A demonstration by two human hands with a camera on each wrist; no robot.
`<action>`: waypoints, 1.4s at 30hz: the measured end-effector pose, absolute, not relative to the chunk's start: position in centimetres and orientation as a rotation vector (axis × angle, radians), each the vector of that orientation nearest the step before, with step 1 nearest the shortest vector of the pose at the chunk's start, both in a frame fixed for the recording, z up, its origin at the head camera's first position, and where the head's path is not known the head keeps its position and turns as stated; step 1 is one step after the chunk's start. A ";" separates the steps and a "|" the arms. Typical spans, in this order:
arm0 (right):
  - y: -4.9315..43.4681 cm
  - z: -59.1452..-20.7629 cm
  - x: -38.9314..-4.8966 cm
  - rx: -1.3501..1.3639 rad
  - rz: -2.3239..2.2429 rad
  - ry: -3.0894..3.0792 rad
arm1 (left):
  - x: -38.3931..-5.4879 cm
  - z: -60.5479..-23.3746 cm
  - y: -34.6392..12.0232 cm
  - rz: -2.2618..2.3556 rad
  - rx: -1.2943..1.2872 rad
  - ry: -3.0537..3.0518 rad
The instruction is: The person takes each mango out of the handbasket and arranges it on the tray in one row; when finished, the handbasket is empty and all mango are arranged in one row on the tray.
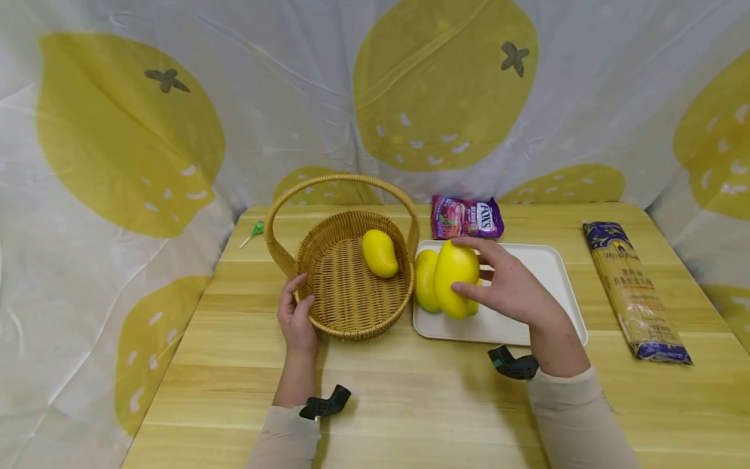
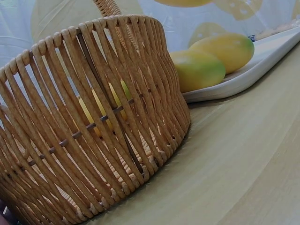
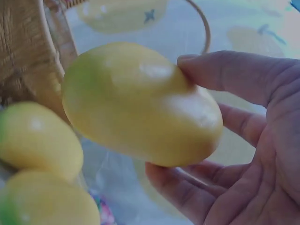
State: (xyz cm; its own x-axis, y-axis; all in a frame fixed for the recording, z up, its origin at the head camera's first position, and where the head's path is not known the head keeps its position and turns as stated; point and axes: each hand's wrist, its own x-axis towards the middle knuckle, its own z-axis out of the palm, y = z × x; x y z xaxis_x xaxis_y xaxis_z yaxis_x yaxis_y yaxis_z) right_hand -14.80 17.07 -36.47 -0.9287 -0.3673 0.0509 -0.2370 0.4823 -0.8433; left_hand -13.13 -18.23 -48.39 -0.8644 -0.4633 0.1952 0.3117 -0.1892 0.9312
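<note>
My right hand (image 1: 506, 283) holds a yellow mango (image 1: 456, 279) between thumb and fingers, raised above the white tray (image 1: 527, 335). In the right wrist view the held mango (image 3: 140, 105) has a greenish end. Two more mangoes lie on the tray; one mango (image 1: 426, 281) shows at its left side, the other is mostly hidden in the head view. At the left, my left hand (image 1: 300, 319) grips the near-left rim of a wicker basket (image 1: 351, 329), its thumb over the edge. Inside the basket rests another mango (image 1: 379, 253).
A purple candy bag (image 1: 467, 217) lies behind the tray. To the tray's right is a long pack of spaghetti (image 1: 635, 290). A green lollipop (image 1: 256, 229) lies left of the basket, whose tall handle (image 1: 342, 177) arches over it. A lemon-print cloth (image 1: 281, 98) hangs behind the table.
</note>
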 end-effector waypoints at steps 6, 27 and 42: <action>20.0 -37.2 -16.2 -0.326 -1.498 2.488 | -13.1 -48.5 -18.2 -2.083 0.170 -1.576; 25.3 -40.7 -18.0 -0.213 -1.614 2.369 | -13.1 -48.2 -18.1 -2.105 0.144 -1.564; 26.4 -42.7 -18.6 -0.123 -1.500 2.331 | -13.1 -48.3 -18.1 -2.120 0.167 -1.555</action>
